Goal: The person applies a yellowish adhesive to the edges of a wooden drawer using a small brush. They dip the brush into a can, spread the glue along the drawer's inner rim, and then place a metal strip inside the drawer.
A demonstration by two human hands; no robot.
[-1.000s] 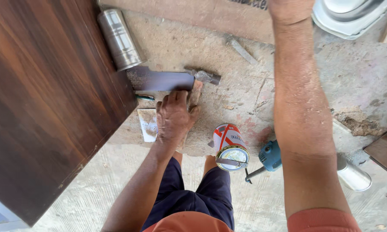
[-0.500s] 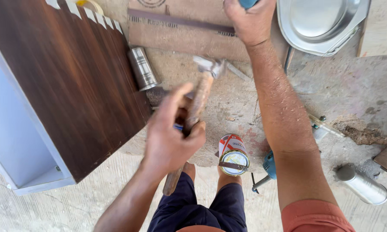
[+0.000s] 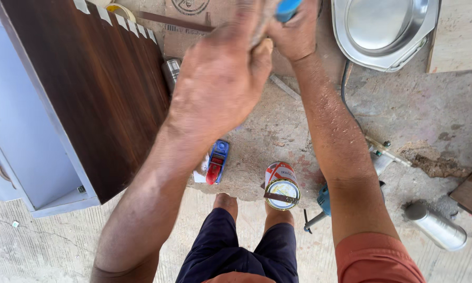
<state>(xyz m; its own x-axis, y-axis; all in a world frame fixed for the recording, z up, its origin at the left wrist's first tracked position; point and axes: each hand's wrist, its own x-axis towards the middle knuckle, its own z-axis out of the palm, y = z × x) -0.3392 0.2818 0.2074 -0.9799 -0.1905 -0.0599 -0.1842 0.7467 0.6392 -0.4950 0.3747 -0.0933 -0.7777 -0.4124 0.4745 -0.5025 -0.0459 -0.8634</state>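
My left hand (image 3: pixel 220 78) is raised close to the camera, its fist closed around a blurred wooden hammer handle (image 3: pixel 260 21); the hammer's head is out of view. My right hand (image 3: pixel 298 36) is just beyond it at the top edge, gripping a blue-handled tool (image 3: pixel 288 7) whose tip is hidden. The two hands almost touch. Below them lies cardboard (image 3: pixel 194 15) on the rough concrete floor. A dark wood-grain cabinet panel (image 3: pixel 89 94) stands at the left.
A red-labelled can (image 3: pixel 281 186) stands between my feet, with a blue and red utility knife (image 3: pixel 217 161) beside it. A blue power tool (image 3: pixel 324 199), metal cylinders (image 3: pixel 435 225) (image 3: pixel 171 71) and a steel tray (image 3: pixel 388 26) lie around.
My left hand picked the hammer off the floor and swung it up towards the camera, next to my right hand. The view shifted and shows more of the cabinet.
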